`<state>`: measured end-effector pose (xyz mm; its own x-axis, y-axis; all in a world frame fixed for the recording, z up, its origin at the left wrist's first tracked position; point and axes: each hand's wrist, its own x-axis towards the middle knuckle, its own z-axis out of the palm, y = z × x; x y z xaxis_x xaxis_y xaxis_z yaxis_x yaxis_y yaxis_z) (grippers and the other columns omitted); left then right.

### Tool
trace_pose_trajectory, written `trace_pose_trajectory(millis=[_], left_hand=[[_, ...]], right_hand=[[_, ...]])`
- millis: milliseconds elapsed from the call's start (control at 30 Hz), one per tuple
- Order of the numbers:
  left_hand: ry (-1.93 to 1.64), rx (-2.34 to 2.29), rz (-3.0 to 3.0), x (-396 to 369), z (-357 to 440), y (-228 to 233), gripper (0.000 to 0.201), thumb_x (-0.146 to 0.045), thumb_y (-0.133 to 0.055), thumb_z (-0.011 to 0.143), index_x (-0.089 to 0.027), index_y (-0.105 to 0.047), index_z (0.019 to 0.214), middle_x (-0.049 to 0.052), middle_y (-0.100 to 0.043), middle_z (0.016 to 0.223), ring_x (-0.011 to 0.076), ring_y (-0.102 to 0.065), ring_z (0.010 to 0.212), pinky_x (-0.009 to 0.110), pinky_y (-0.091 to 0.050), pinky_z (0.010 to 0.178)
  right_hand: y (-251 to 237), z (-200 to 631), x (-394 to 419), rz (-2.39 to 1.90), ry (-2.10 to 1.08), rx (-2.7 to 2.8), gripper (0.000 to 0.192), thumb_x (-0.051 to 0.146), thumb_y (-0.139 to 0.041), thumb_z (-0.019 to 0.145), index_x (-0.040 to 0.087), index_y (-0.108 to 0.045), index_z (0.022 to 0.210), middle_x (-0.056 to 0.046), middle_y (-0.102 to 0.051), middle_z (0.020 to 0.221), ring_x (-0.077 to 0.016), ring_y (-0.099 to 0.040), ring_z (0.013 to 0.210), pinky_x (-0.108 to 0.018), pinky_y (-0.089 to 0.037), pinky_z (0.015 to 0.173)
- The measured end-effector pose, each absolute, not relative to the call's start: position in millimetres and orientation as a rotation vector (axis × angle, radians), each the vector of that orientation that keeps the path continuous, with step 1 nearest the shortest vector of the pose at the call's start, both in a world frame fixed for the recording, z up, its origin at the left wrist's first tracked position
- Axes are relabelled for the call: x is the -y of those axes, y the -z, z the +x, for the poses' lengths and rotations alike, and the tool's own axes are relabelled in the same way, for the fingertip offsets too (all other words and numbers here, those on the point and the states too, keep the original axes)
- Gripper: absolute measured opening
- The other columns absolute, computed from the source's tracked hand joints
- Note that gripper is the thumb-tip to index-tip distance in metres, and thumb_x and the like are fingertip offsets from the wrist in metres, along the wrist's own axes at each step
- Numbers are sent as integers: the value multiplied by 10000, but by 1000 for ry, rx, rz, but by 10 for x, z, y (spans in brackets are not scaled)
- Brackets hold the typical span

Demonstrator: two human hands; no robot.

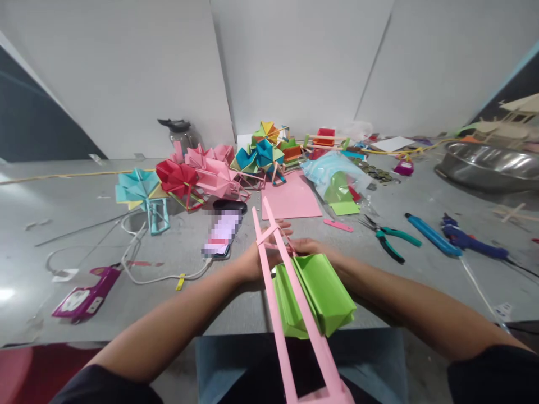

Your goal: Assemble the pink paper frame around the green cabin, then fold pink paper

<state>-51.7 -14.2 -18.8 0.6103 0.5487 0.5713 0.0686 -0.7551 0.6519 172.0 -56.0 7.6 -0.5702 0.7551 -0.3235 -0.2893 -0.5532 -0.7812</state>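
Observation:
A long pink stick frame (273, 314) slants from the table's middle down over my lap, close to the camera. Two bright green folded-paper boxes (326, 294) sit at the frame, one partly behind its bars. Behind the frame's far end is my left hand (257, 259), its fingers partly covered by the sticks and curled around its crossed part. From the other side my right hand (309, 247) meets it, fingertips at the thin pink pieces just beyond the green boxes. The grip of both hands is partly hidden.
Folded-paper models in pink, red (177, 175) and blue stand at the back. A phone (221, 233) with a cable lies left. To the right are pliers (389, 238), a light-blue tool (433, 234), a glue gun (474, 238) and a metal basin (488, 168). Pink sheet (290, 196) lies ahead.

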Motion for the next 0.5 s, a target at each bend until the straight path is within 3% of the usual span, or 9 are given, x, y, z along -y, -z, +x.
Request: trace_pose_trajectory(millis=[100, 267, 400, 500], left_hand=[[-1077, -366, 2352, 118, -507, 285, 300, -419, -699, 1029, -299, -753, 1299, 143, -766, 1346, 378, -633, 1439, 676, -366, 1317], [-920, -434, 2400, 176, -526, 284, 248, -462, -654, 1047, -278, -795, 1134, 99, -807, 1173, 315, -729, 1250, 563, -414, 1286], [-921, -508, 2340, 203, -606, 170, 214, -412, -646, 1013, -255, -785, 1059, 105, -811, 1106, 309, -750, 1117, 586, -426, 1252], [-973, -625, 2239, 201, -687, 48, 130, -357, -712, 959, -250, -777, 991, 112, -801, 1073, 331, -744, 1099, 617, -450, 1214]], right_hand=[[30, 1677, 532, -906, -2196, 915, 371, 354, -1013, 753, 124, -807, 959, -47, -791, 803, -165, -742, 721, -269, -612, 750], [88, 1668, 573, -957, -2198, 874, 431, 411, -1043, 730, 114, -801, 927, -44, -784, 748, -145, -730, 639, -251, -602, 676], [-16, 1684, 650, -993, -2192, 896, 488, 456, -1020, 765, 81, -824, 1007, -106, -837, 886, -177, -779, 730, -272, -607, 721], [-128, 1690, 696, -1016, -2164, 953, 441, 415, -1002, 763, 105, -837, 1029, -87, -832, 891, -161, -744, 704, -273, -588, 698]])
